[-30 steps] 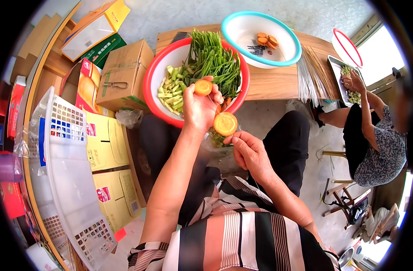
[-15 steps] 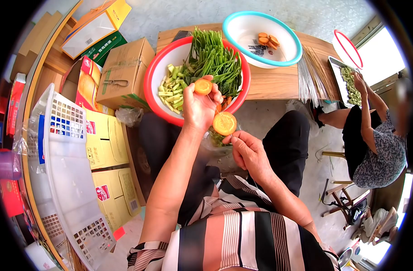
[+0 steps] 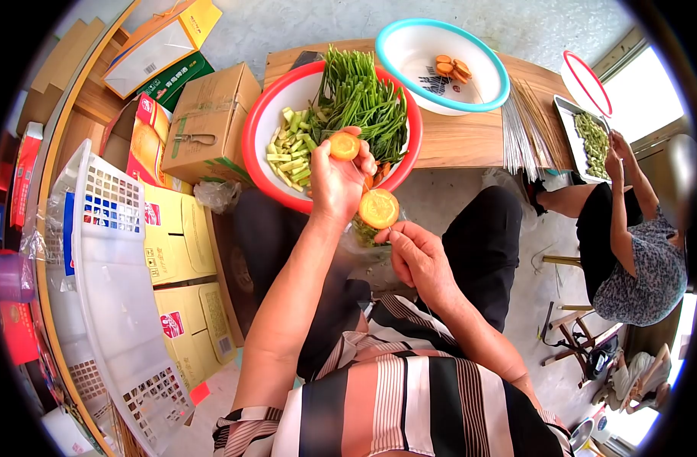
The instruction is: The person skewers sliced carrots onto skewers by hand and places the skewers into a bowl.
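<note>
My left hand has its fingers curled round an orange slice, which looks like carrot. Just below it, a second orange slice sits on a thin skewer. The fingertips of my right hand pinch that skewer under the slice. Behind my left hand stands a red-rimmed basin with cut green stalk pieces on its left and a bunch of long green stems on its right. Some orange pieces in the basin are partly hidden by my left hand.
A blue-rimmed basin with orange pieces stands on the wooden table, beside thin sticks. At right, a person works over a tray of green pieces. Boxes and a white plastic basket are at left.
My hands and both slices have hardly moved. The person at right has drawn their hands back from the tray, lower and to the right.
</note>
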Tool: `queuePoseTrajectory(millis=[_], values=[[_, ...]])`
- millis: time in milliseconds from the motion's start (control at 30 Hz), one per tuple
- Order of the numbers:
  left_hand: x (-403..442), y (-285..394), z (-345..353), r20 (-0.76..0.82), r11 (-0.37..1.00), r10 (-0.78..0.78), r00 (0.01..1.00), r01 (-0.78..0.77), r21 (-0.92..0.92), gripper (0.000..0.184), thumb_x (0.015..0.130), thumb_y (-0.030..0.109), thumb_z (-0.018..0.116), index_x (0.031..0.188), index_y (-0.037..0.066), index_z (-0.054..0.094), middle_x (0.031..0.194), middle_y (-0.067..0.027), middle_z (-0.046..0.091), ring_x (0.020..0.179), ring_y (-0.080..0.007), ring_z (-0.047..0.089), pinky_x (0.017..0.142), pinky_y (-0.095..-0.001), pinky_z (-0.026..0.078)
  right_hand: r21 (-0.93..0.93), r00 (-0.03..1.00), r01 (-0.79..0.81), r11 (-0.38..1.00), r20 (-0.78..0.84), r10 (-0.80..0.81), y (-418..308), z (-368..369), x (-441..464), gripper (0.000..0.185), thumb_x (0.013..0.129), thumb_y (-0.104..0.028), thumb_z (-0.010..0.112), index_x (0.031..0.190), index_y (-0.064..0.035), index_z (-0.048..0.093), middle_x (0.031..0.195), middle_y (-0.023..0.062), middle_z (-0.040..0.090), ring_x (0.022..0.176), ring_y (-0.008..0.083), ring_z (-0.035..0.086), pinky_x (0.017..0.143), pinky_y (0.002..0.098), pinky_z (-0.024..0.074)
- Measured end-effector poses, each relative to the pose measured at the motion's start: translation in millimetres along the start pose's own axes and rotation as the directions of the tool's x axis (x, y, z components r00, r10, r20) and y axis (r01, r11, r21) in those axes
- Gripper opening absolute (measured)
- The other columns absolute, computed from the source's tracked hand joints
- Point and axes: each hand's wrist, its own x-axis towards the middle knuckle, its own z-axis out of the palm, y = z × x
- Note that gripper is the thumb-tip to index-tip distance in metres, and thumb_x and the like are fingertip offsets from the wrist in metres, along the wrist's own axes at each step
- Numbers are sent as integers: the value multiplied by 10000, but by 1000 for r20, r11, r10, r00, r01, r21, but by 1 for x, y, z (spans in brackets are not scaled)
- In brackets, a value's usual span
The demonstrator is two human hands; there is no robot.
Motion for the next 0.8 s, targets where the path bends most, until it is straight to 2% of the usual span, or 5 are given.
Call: queuePoseTrajectory(millis=[167, 333, 567, 633, 800], values=[[-2, -1, 5, -17, 999, 10, 1000, -10, 30, 397, 929, 343, 333, 1068, 19, 516, 754, -91, 545, 624, -195, 492, 624, -336, 427, 0, 1000, 3, 1000, -17, -3, 1, 1, 1, 241, 991, -175, 420, 959, -2, 584, 482, -45, 384, 385, 36, 278, 384, 202, 221], [-3, 1, -1, 117, 991, -29, 993, 44, -127, 419, 937, 362, 370, 1127, 12, 502, 817, -82, 505, 694, -183, 459, 669, -317, 416, -5, 1000, 2, 1000, 6, -2, 2, 2, 1, 234, 990, -176, 426, 960, -7, 585, 485, -45, 385, 386, 36, 278, 383, 203, 217], [-5, 1, 7, 39, 991, -7, 999, 12, -130, 420, 938, 350, 372, 1118, -5, 506, 840, -79, 497, 716, -181, 445, 677, -313, 406, 37, 1000, -17, 999, -9, 18, 6, 5, 2, 231, 990, -177, 430, 958, -8, 584, 488, -45, 381, 389, 36, 270, 383, 202, 212], [-6, 1, 9, 12, 990, -15, 1000, 17, -140, 427, 926, 375, 392, 1064, -5, 529, 811, -69, 532, 693, -183, 471, 656, -313, 415, 37, 1000, -18, 999, -9, 19, 6, 5, 2, 231, 990, -177, 430, 958, -8, 584, 487, -45, 379, 389, 36, 269, 382, 202, 212], [-6, 0, 8, 31, 990, -19, 999, 23, -138, 409, 923, 375, 398, 1034, 3, 526, 822, -68, 527, 702, -184, 470, 665, -313, 415, 31, 1000, -13, 999, -11, 13, 6, 5, 2, 234, 991, -178, 428, 953, -8, 583, 485, -46, 377, 391, 34, 268, 383, 201, 212]])
